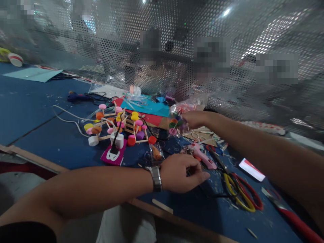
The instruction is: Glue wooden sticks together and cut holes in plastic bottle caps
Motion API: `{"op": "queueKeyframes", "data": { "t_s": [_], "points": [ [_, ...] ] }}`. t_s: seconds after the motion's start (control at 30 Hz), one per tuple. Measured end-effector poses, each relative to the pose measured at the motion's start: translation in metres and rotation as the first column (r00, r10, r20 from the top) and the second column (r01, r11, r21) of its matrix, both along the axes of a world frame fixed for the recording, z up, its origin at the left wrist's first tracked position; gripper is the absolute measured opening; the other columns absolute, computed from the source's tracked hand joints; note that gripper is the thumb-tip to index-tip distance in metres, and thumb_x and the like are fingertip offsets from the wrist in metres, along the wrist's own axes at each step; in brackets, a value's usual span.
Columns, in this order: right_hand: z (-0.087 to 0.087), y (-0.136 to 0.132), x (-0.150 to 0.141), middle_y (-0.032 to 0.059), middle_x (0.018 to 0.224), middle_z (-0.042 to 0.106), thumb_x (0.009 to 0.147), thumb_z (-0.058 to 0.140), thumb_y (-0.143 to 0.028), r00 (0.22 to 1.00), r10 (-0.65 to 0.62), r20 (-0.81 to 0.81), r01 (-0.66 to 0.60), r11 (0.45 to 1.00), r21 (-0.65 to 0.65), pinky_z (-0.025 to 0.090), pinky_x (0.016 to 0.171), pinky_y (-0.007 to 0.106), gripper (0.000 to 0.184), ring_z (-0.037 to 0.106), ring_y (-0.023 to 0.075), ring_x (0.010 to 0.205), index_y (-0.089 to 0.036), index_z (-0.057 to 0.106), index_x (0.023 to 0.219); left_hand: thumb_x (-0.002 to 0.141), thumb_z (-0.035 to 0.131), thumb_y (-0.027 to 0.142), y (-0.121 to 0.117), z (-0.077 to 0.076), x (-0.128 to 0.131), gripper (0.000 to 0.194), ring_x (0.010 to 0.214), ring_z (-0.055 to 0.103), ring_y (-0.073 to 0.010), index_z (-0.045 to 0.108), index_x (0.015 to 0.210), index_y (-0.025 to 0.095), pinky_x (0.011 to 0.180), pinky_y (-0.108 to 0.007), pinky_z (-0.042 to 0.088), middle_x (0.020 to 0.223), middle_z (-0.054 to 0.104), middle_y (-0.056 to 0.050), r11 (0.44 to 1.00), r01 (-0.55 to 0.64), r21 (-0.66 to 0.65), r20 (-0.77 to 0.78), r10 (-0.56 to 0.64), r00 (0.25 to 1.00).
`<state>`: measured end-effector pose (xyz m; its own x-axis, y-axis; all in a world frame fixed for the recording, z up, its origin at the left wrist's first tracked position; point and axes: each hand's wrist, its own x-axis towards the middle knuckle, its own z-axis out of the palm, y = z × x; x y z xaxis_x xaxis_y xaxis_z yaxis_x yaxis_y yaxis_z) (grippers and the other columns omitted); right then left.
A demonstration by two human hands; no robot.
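Observation:
My right hand (194, 119) reaches across to a clear plastic bag (186, 107) with colored discs in it. Its fingertips are hidden at the bag, so its grip cannot be made out. Low over the table, my left hand (181, 172) has its fingers curled towards the thumb; anything between them is too small to see. Just beyond it lies a pink glue gun (204, 156). Left of the hands stand joined wooden-stick frames (141, 140) with colored round discs. A small packet with an orange-brown piece (156, 153) lies near my left wrist.
Yellow-and-red-handled scissors (240, 192), a red-handled tool (291, 214) and a lit phone (252, 169) lie at right. A magenta power socket (113, 156) with a white plug and cables sits at left. Blue sheets (146, 106) lie behind. A perforated metal screen (113, 50) borders the table.

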<state>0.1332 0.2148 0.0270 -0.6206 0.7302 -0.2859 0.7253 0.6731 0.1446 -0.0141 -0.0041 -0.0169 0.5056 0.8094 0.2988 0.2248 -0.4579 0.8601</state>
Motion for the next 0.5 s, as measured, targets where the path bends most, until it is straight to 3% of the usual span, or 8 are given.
{"op": "queueKeyframes", "data": {
  "t_s": [0.13, 0.3, 0.5],
  "points": [
    [0.0028, -0.0013, -0.0039, 0.0135, 0.100, 0.076, 0.078, 0.078, -0.014, 0.992, -0.070, 0.105, 0.075, 0.996, -0.040, 0.052, 0.076, 0.033, 0.022, 0.070, 0.0285, 0.094, -0.016, 0.074, 0.099, 0.088, 0.068, 0.030, 0.0001, -0.0004, -0.0003, 0.031, 0.062, 0.047, -0.0105, 0.055, 0.063, 0.017, 0.061, -0.024, 0.036, 0.060, 0.050, 0.003, 1.000, -0.002, -0.002, 0.016, 0.002, 1.000],
    [0.0080, -0.0056, -0.0070, 0.0117, 0.127, 0.065, 0.098, 0.065, -0.034, 0.980, -0.121, 0.157, 0.136, 0.987, -0.086, 0.058, 0.091, 0.043, 0.033, 0.067, 0.0246, 0.108, -0.016, 0.064, 0.125, 0.088, 0.068, 0.030, 0.0002, 0.0008, -0.0004, 0.031, 0.061, 0.047, -0.0100, 0.055, 0.064, 0.017, 0.061, -0.024, 0.037, 0.061, 0.051, 0.004, 1.000, 0.007, -0.008, 0.008, -0.007, 1.000],
    [0.0089, -0.0051, -0.0105, 0.0101, 0.131, 0.064, 0.099, 0.063, -0.036, 0.974, -0.179, 0.142, 0.197, 0.972, -0.127, 0.057, 0.092, 0.044, 0.032, 0.066, 0.0255, 0.110, -0.018, 0.064, 0.126, 0.088, 0.068, 0.031, -0.0004, 0.0037, -0.0004, 0.032, 0.060, 0.047, -0.0099, 0.055, 0.063, 0.017, 0.060, -0.024, 0.037, 0.059, 0.050, 0.004, 1.000, 0.000, -0.021, -0.021, 0.000, 1.000]
  ]
}}
